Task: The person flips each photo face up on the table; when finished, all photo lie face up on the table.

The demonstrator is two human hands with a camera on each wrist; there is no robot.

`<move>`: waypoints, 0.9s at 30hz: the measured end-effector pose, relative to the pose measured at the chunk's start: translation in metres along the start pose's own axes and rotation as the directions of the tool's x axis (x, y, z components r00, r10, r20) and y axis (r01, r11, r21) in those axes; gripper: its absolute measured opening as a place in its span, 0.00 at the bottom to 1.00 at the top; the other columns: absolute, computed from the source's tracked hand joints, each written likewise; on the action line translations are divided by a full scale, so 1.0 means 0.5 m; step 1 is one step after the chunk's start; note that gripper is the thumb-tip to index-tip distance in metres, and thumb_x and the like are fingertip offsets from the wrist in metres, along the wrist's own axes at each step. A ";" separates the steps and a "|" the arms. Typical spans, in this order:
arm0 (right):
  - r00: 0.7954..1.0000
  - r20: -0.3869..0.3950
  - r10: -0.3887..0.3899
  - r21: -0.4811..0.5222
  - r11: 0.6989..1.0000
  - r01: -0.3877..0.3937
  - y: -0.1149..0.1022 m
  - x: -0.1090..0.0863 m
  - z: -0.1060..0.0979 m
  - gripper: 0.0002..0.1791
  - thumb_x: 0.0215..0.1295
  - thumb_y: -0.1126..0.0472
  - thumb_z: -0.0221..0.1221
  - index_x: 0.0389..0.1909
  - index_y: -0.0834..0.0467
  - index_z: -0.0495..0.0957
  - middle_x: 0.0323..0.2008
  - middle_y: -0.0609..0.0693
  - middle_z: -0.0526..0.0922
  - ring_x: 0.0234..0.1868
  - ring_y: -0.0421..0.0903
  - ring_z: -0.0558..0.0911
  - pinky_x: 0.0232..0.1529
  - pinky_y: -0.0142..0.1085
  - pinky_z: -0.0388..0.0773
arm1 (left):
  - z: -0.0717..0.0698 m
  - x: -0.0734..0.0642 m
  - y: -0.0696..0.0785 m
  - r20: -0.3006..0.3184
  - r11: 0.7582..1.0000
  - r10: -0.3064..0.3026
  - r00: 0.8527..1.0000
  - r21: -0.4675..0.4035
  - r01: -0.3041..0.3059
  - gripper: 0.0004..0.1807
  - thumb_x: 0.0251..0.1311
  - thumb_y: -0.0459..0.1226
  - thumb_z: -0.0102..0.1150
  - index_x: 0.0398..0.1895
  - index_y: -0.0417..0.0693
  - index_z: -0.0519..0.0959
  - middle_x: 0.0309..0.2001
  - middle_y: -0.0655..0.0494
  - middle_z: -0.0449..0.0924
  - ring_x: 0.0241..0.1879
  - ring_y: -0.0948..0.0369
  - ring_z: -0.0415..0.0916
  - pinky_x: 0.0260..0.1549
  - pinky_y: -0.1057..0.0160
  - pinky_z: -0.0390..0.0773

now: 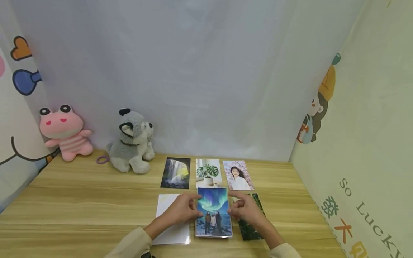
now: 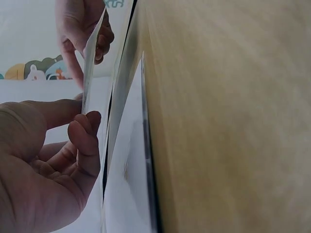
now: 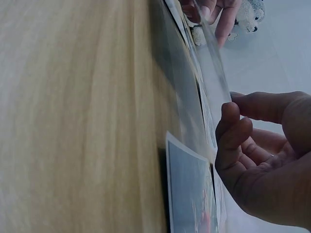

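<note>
A photo of three people under a green and blue aurora (image 1: 213, 215) is held between both hands. My left hand (image 1: 181, 208) pinches its left edge with thumb and fingertips. On the opposite edge, my right hand (image 1: 249, 210) pinches it the same way. Both wrist views show the photo (image 2: 90, 60) edge-on, raised above the table, with a glossy clear layer (image 3: 214, 53) on it. Under the left hand lie white sheets (image 1: 172, 231) with shiny edges. A dark green leafy photo (image 1: 250, 227) lies partly hidden beneath the right hand.
Behind the hands, a waterfall photo (image 1: 175, 173), a potted plant photo (image 1: 208, 173) and a portrait photo (image 1: 238, 175) form a row on the wooden table (image 1: 80, 211). Farther left sit a grey plush dog (image 1: 130, 143), a purple ring (image 1: 102, 159) and a pink plush frog (image 1: 66, 132).
</note>
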State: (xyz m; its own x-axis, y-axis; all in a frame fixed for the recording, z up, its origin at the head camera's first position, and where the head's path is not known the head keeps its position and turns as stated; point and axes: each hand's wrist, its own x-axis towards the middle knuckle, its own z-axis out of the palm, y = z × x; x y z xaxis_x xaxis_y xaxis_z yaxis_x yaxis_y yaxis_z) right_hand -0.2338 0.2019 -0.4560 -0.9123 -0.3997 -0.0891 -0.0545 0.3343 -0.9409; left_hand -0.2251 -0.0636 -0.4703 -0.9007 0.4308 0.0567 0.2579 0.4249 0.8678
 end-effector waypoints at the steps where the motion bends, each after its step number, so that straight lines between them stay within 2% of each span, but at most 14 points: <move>1: 1.000 0.003 0.008 -0.006 1.000 -0.008 0.000 0.000 0.000 0.35 0.59 0.73 0.63 0.68 0.75 0.63 0.23 0.53 0.83 0.21 0.41 0.75 0.23 0.32 0.73 | 0.001 0.000 -0.001 0.008 1.000 -0.006 1.000 0.007 0.006 0.34 0.52 0.31 0.73 0.62 0.27 0.72 0.19 0.57 0.81 0.11 0.66 0.67 0.21 0.67 0.74; 7: 0.997 0.028 0.072 -0.028 0.997 -0.071 0.002 0.009 0.005 0.35 0.60 0.72 0.63 0.68 0.74 0.64 0.20 0.49 0.82 0.19 0.41 0.76 0.20 0.31 0.68 | 0.004 -0.006 -0.003 0.038 0.999 -0.049 0.998 0.020 0.048 0.33 0.53 0.31 0.73 0.61 0.26 0.73 0.19 0.58 0.81 0.11 0.67 0.68 0.22 0.66 0.75; 14: 0.992 0.013 0.122 -0.061 0.991 -0.121 0.004 0.012 0.011 0.34 0.59 0.72 0.64 0.66 0.74 0.66 0.19 0.49 0.82 0.17 0.40 0.76 0.18 0.29 0.66 | 0.011 -0.008 0.004 0.043 0.997 -0.076 0.996 0.023 0.075 0.33 0.51 0.30 0.74 0.59 0.23 0.73 0.15 0.58 0.78 0.07 0.69 0.64 0.22 0.66 0.77; 21: 0.991 -0.026 0.132 -0.144 0.980 -0.134 0.005 0.015 0.023 0.29 0.56 0.73 0.65 0.61 0.74 0.72 0.17 0.51 0.83 0.13 0.38 0.73 0.16 0.29 0.65 | 0.017 -0.004 0.010 0.031 0.991 -0.109 0.994 0.081 0.106 0.33 0.48 0.30 0.75 0.58 0.24 0.74 0.09 0.60 0.71 0.04 0.70 0.61 0.16 0.66 0.73; 27: 0.989 -0.059 0.137 -0.192 0.970 -0.146 -0.005 0.015 0.030 0.28 0.54 0.74 0.66 0.58 0.74 0.74 0.13 0.49 0.79 0.10 0.37 0.70 0.14 0.28 0.62 | 0.021 0.001 0.013 0.026 0.983 -0.137 0.990 0.125 0.133 0.33 0.47 0.31 0.76 0.58 0.27 0.75 0.06 0.62 0.68 0.03 0.69 0.61 0.16 0.66 0.73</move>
State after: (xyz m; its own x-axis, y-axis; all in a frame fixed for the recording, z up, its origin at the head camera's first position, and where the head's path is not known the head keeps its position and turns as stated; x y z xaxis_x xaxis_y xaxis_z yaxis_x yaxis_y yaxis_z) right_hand -0.2343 0.1855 -0.4592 -0.9335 -0.2990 -0.1981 0.0025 0.5468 -0.8372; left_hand -0.2204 -0.0523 -0.4696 -0.9182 0.3888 -0.0757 0.1774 0.5746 0.7990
